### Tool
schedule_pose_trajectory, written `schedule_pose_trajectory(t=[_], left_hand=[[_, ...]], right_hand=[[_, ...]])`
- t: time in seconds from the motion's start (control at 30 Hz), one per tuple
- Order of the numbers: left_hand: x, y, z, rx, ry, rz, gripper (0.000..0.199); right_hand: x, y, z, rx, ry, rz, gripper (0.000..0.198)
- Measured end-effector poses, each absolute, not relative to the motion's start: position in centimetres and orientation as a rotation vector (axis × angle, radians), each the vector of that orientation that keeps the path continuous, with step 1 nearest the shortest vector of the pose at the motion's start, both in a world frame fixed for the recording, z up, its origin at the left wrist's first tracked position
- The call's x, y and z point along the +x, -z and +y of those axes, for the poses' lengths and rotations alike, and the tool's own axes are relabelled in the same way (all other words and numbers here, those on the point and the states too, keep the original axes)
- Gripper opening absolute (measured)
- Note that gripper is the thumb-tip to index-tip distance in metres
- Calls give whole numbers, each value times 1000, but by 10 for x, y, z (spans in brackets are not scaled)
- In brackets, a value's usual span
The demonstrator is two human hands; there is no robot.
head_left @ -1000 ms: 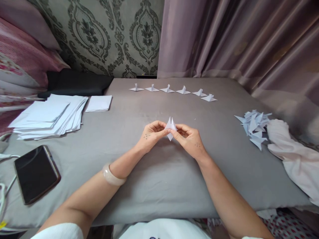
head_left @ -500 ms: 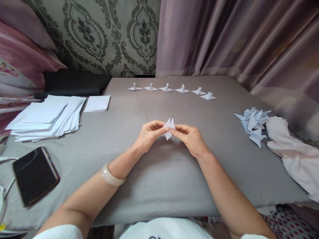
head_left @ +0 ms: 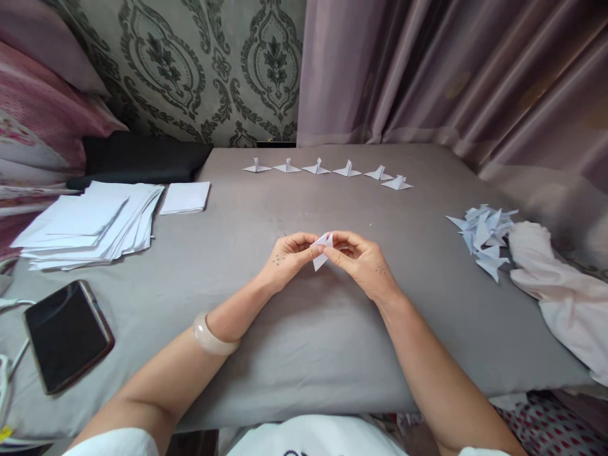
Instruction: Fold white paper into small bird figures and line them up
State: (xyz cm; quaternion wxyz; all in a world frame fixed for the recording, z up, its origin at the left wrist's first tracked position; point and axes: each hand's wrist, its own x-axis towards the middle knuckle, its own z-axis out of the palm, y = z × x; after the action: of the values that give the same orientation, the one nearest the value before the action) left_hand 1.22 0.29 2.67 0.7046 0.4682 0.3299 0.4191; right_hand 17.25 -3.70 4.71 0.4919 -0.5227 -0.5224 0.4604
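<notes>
A small piece of folded white paper [head_left: 321, 254] is pinched between both hands over the middle of the grey cloth-covered table [head_left: 304, 342]. My left hand [head_left: 291, 256] grips its left side, thumb on the near face and fingers behind. On the right side, my right hand [head_left: 357, 256] pinches it the same way, the two thumbs almost touching. One point of the paper sticks out downward below the thumbs. Its upper part is partly covered by the fingers. Beyond the hands stands a row of several folded paper cranes [head_left: 319, 167].
A heap of folded white paper pieces [head_left: 484, 231] lies at the right beside a pale cloth [head_left: 560, 297]. At the left are a stack of white paper sheets [head_left: 95, 221], a smaller paper stack [head_left: 185, 197], a dark tablet [head_left: 69, 335] with cables, and a black folded item [head_left: 142, 158].
The two upper points of the folded paper, upright before, now sit lower and closer together between the fingers. The paper has tilted slightly. Both hands stay in nearly the same place.
</notes>
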Motion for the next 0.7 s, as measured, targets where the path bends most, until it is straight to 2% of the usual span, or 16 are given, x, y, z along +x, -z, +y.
schedule_pose_trajectory(t=[0.1,0.47,0.7], left_hand=[[13,-29,2,1049,-908,734,20],[14,-29,0,1120,-873,771,25],[15,-29,-3,1424,-1054,886,17]], right_hand=[[173,-46,-37,-1233,-1048,-1305,19],[173,-40,-35,-1233,-1018,-1233,15],[174,-46,-36,-1197,-1053,-1260,12]])
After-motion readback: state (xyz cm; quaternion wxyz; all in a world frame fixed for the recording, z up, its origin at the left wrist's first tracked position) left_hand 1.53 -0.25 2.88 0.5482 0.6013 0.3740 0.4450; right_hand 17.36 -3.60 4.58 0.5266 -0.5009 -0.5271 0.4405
